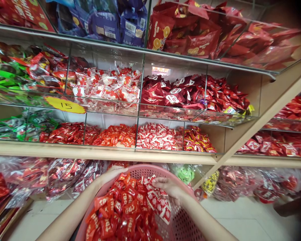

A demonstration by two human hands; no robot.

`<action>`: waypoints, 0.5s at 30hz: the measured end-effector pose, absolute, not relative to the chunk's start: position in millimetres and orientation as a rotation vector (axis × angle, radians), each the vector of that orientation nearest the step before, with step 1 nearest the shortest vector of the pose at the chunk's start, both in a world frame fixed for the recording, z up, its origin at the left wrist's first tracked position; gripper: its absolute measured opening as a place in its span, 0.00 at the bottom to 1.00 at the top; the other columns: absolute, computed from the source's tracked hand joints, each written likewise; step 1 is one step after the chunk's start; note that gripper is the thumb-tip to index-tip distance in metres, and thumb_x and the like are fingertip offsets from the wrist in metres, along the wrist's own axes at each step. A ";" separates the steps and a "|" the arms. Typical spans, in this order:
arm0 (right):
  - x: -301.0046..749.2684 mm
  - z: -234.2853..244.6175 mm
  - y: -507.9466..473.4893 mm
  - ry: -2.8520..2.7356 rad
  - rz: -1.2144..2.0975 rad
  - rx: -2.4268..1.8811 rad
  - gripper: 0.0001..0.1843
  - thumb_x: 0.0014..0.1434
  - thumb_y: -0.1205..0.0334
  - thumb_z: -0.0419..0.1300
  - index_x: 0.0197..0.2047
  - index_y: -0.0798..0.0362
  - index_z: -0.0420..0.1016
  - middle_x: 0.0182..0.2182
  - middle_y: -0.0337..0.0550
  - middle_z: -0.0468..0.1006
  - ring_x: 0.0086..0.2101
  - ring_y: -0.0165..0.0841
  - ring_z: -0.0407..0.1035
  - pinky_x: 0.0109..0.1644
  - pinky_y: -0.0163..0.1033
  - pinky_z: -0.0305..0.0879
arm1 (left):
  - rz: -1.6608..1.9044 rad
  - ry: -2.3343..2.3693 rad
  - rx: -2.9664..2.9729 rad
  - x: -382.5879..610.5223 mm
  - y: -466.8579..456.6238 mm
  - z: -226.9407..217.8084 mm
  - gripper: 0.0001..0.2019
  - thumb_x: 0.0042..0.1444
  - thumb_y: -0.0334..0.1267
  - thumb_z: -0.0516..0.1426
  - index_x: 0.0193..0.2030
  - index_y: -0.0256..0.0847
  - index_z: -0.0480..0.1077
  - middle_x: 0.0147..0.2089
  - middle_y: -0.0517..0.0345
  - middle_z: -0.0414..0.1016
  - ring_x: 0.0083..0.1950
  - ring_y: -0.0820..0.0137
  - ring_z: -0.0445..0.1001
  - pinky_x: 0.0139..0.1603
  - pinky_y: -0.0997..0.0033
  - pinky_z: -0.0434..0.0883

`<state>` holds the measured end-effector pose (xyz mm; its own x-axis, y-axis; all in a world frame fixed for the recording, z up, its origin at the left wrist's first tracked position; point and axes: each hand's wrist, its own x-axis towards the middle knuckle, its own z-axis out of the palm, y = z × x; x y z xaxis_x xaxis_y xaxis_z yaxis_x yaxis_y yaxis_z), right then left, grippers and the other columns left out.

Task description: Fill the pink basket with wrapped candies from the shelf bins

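Note:
A pink perforated plastic basket (pixel 185 214) is below the shelves at the bottom centre. Red wrapped candies (pixel 127 211) fill most of its left and middle. A smaller heap of white-and-red wrapped candies (pixel 162 204) lies against them on the right. My left hand (pixel 116 172) grips the basket's far left rim, its fingertips partly hidden. Inside the basket, my right hand (pixel 169 188) rests at the white-and-red candies with its fingers stretched over them. Bare basket floor shows to the right of that hand.
Glass-fronted shelf bins ahead hold candies, including white-and-red ones (pixel 157 136) and orange-red ones (pixel 117 135). A yellow price tag (pixel 65 104) reads 15. A wooden ledge (pixel 102 152) runs above the basket. Bagged candies (pixel 62 175) lie beneath it, over a tiled floor (pixel 243 214).

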<state>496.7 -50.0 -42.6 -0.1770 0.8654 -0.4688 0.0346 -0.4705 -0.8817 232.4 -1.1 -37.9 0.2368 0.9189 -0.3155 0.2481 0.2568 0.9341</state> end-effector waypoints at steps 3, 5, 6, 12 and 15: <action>495.9 -45.9 -49.7 -1.068 1.706 -1.497 0.15 0.37 0.54 0.66 0.25 0.54 0.71 0.24 0.38 0.74 0.23 0.26 0.65 0.24 0.30 0.58 | 0.655 1.239 1.290 232.8 -0.5 -36.0 0.17 0.40 0.52 0.57 0.26 0.38 0.73 0.29 0.57 0.74 0.38 0.63 0.69 0.40 0.71 0.62; 495.0 -46.2 -49.8 -1.063 1.672 -1.504 0.15 0.37 0.52 0.66 0.23 0.54 0.70 0.21 0.38 0.73 0.22 0.27 0.64 0.23 0.30 0.58 | 0.660 1.267 1.308 233.0 -0.9 -33.7 0.17 0.39 0.52 0.58 0.25 0.38 0.73 0.29 0.57 0.74 0.38 0.63 0.68 0.39 0.71 0.61; 494.4 -45.4 -50.0 -1.059 1.669 -1.497 0.16 0.38 0.52 0.66 0.23 0.54 0.69 0.20 0.38 0.73 0.21 0.26 0.64 0.23 0.31 0.57 | 0.666 1.289 1.309 233.1 -1.3 -32.5 0.16 0.39 0.52 0.58 0.25 0.39 0.73 0.29 0.57 0.74 0.38 0.63 0.68 0.39 0.71 0.61; 492.0 -33.5 -49.4 -0.867 1.720 -1.381 0.18 0.46 0.46 0.59 0.31 0.52 0.69 0.26 0.38 0.75 0.24 0.24 0.65 0.25 0.28 0.58 | 0.669 1.285 1.315 233.4 -2.1 -31.2 0.16 0.39 0.52 0.58 0.25 0.40 0.74 0.30 0.58 0.75 0.38 0.64 0.68 0.40 0.72 0.61; 493.9 -33.0 -46.8 -0.757 1.731 -1.376 0.17 0.49 0.47 0.58 0.35 0.51 0.69 0.26 0.38 0.75 0.23 0.22 0.64 0.24 0.26 0.58 | 0.622 1.207 1.327 232.4 -0.1 -34.8 0.19 0.41 0.54 0.57 0.28 0.38 0.74 0.30 0.57 0.75 0.36 0.65 0.69 0.40 0.71 0.62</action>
